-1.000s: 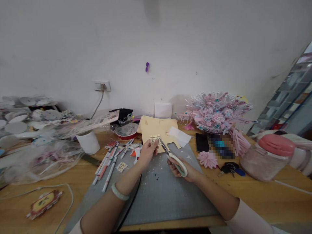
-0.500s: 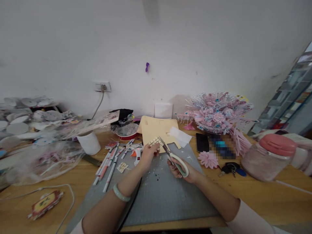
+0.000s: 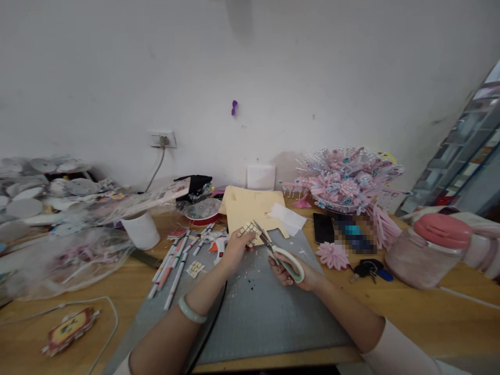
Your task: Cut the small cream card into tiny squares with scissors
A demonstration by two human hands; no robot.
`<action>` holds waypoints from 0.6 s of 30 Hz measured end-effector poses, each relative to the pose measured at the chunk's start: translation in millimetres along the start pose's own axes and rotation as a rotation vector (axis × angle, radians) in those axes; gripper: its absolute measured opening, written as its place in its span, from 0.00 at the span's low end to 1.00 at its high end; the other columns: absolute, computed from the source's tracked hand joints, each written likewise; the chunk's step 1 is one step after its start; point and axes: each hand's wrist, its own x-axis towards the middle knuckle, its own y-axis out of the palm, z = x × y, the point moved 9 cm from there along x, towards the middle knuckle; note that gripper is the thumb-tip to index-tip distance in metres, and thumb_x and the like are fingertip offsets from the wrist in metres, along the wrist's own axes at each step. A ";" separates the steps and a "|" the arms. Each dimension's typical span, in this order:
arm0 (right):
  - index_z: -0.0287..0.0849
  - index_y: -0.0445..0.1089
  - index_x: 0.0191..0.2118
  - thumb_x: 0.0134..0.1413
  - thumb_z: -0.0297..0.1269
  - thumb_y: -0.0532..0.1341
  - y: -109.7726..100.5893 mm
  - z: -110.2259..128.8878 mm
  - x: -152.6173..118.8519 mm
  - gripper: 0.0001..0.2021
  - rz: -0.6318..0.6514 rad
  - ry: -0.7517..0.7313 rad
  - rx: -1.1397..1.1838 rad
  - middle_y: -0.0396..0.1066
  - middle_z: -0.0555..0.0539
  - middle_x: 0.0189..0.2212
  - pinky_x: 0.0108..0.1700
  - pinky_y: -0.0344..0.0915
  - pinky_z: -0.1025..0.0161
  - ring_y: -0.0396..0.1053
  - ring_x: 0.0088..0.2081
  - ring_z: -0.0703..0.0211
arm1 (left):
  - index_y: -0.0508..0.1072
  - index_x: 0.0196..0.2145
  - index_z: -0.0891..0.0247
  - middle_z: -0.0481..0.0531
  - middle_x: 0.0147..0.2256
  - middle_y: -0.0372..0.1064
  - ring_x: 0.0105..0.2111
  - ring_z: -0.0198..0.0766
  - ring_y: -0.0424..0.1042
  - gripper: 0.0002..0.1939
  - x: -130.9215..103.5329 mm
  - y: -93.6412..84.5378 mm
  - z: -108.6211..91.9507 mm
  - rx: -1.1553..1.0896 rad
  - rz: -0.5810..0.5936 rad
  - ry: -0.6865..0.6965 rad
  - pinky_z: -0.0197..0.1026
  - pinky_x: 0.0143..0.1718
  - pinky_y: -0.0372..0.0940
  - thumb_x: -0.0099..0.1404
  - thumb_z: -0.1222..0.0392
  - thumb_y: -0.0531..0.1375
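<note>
Left hand: your left hand (image 3: pixel 233 254) grips a cream patterned piece (image 3: pixel 247 228) between thumb and fingers; a pale green bangle (image 3: pixel 191 311) circles the forearm.
Right hand: your right hand (image 3: pixel 308 276) is wrapped around the white-and-green handles of the scissors (image 3: pixel 292 264).
Patterned piece: held above the near part of a tan card sheet (image 3: pixel 253 203), its face marked with dark-outlined blocks.
Blades: pointed away from you, at the right-hand edge of the patterned piece; whether they bite into it, you cannot tell from this view.
Card sheet: lies at the far end of the grey mat (image 3: pixel 269 317), a notch cut in its near edge; a white paper (image 3: pixel 289 220) overlaps its right side.
Mat, left side: a second, smaller patterned piece (image 3: pixel 195 269) lies flat near your left forearm, between the markers (image 3: pixel 175 281) and that arm; a white-and-orange glue gun (image 3: pixel 220 250) sits just beyond it.
Counter, right side: on the wooden counter (image 3: pixel 351 312) you have a black phone (image 3: pixel 323 228), a pink flower (image 3: pixel 332 255), keys (image 3: pixel 369 271) and a pink-lidded jar (image 3: pixel 417 263).
Counter, far right: a pink beaded ornament (image 3: pixel 347 182) stands near the wall.
</note>
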 end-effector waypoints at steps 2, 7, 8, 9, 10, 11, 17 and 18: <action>0.38 0.63 0.28 0.35 0.51 0.68 0.3 0.0 -0.1 0.21 0.000 -0.004 -0.004 0.52 0.59 0.16 0.15 0.36 0.72 0.46 0.15 0.75 | 0.62 0.21 0.63 0.41 0.15 0.57 0.14 0.28 0.55 0.13 1.0 -0.1 0.7 0.007 0.007 -0.004 0.32 0.15 0.52 0.43 0.53 0.62; 0.38 0.63 0.28 0.34 0.52 0.68 0.5 -0.2 0.6 0.23 -0.011 -0.035 -0.012 0.52 0.59 0.15 0.16 0.34 0.71 0.45 0.15 0.75 | 0.61 0.21 0.63 0.41 0.15 0.56 0.15 0.28 0.55 0.14 -0.4 1.4 0.8 0.005 -0.002 0.001 0.32 0.15 0.52 0.44 0.53 0.62; 0.38 0.63 0.28 0.34 0.53 0.68 0.1 -0.3 1.0 0.23 -0.016 -0.043 -0.013 0.52 0.59 0.15 0.16 0.34 0.71 0.45 0.15 0.75 | 0.61 0.21 0.63 0.41 0.15 0.56 0.15 0.28 0.55 0.14 -1.1 1.9 0.8 0.004 -0.007 0.004 0.32 0.15 0.52 0.44 0.52 0.62; 0.38 0.63 0.28 0.34 0.53 0.68 -0.5 -0.3 1.5 0.23 -0.022 -0.051 -0.013 0.52 0.59 0.15 0.16 0.34 0.71 0.45 0.15 0.75 | 0.62 0.21 0.63 0.41 0.16 0.57 0.15 0.28 0.55 0.14 -2.0 2.4 0.7 0.003 -0.012 0.007 0.32 0.15 0.52 0.44 0.52 0.62; 0.38 0.63 0.29 0.34 0.53 0.68 -1.1 -0.4 1.9 0.24 -0.029 -0.058 -0.014 0.52 0.59 0.15 0.16 0.34 0.71 0.45 0.15 0.75 | 0.62 0.21 0.63 0.41 0.16 0.57 0.15 0.28 0.55 0.14 -2.8 2.9 0.6 0.002 -0.017 0.011 0.32 0.15 0.52 0.45 0.52 0.62; 0.38 0.63 0.29 0.34 0.53 0.68 -1.7 -0.5 2.3 0.24 -0.034 -0.063 -0.015 0.52 0.59 0.15 0.16 0.34 0.71 0.45 0.15 0.75 | 0.62 0.21 0.63 0.42 0.16 0.57 0.15 0.28 0.55 0.14 -3.4 3.3 0.6 0.002 -0.020 0.013 0.32 0.15 0.52 0.45 0.52 0.62; 0.39 0.63 0.29 0.32 0.53 0.69 -3.1 1.8 1.8 0.24 -0.064 -0.082 -0.026 0.54 0.59 0.16 0.16 0.35 0.72 0.47 0.15 0.75 | 0.63 0.22 0.63 0.42 0.16 0.58 0.14 0.28 0.55 0.13 -3.3 2.2 2.3 0.010 -0.033 0.012 0.32 0.15 0.52 0.46 0.52 0.61; 0.39 0.63 0.28 0.32 0.53 0.69 -2.8 3.0 1.2 0.24 -0.069 -0.088 -0.028 0.54 0.59 0.16 0.16 0.35 0.72 0.47 0.15 0.75 | 0.63 0.22 0.63 0.42 0.16 0.58 0.14 0.28 0.55 0.14 -2.9 1.9 2.5 0.011 -0.032 0.013 0.32 0.15 0.52 0.46 0.52 0.62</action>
